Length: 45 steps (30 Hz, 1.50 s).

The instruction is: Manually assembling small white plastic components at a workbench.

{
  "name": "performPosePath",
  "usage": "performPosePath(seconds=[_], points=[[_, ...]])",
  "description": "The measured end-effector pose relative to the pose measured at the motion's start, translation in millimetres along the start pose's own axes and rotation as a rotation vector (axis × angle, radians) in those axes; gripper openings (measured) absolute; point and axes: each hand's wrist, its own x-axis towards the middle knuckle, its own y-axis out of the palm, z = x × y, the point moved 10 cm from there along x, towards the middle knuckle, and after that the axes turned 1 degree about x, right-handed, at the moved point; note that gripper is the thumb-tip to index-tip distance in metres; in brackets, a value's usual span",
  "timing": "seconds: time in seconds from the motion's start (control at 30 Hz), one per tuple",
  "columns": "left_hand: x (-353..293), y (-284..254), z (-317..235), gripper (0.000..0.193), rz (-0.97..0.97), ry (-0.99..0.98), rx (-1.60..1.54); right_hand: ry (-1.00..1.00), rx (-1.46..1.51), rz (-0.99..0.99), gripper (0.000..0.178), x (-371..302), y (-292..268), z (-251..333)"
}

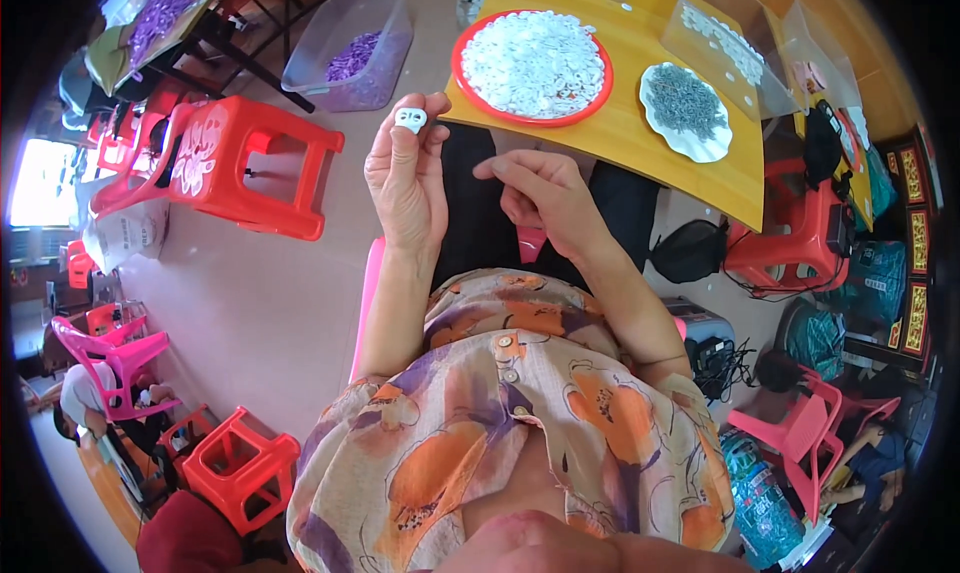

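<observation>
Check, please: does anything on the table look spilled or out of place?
Slightly: one small white piece lies loose on the yellow table, outside the red tray, apart from the white pile. It may have strayed.

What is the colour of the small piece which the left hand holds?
The piece is white; it shows best in the head view, the only one.

Floral shirt [430,463] meeting black trousers [468,198]

The person is wearing a loose, cream-coloured top patterned with large orange blooms, purple patches and thin dark outlines. Pale round buttons [511,375] are running down its front, while short sleeves [690,403] are carrying the same print. The left hand [408,178] and right hand [545,198] are going bare.
</observation>
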Motion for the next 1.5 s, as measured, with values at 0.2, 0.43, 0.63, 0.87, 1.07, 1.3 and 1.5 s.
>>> performPosePath(seconds=[0.2, 0.43, 0.63, 0.87, 1.07, 1.3, 1.5], points=[[-15, -4, -30, 0.031, 0.010, 0.076, -0.023, 0.139, -0.118, -0.023, 0.023, -11, -12, -52], [-23, -9, -75, 0.031, 0.028, 0.225, -0.043, 0.045, -0.626, -0.092, 0.020, -14, -62, -112], [-32, -8, -98, 0.030, 0.038, 0.322, -0.014, -0.195, -1.693, -0.036, 0.020, -41, -59, -137], [-37, 2, -86, 0.031, 0.092, 0.310, -0.010, -0.249, -1.683, -0.019, 0.022, -42, -55, -119], [-34, -2, -85, 0.031, 0.099, 0.332, -0.018, -0.130, -1.665, 0.115, 0.024, -37, -58, -136], [-32, -1, -92, 0.029, 0.112, 0.347, -0.023, -0.070, -1.696, 0.163, 0.025, -25, -69, -158], [-34, -3, -88, 0.022, 0.040, 0.302, -0.027, -0.202, -1.662, 0.176, 0.026, -29, -70, -161]])
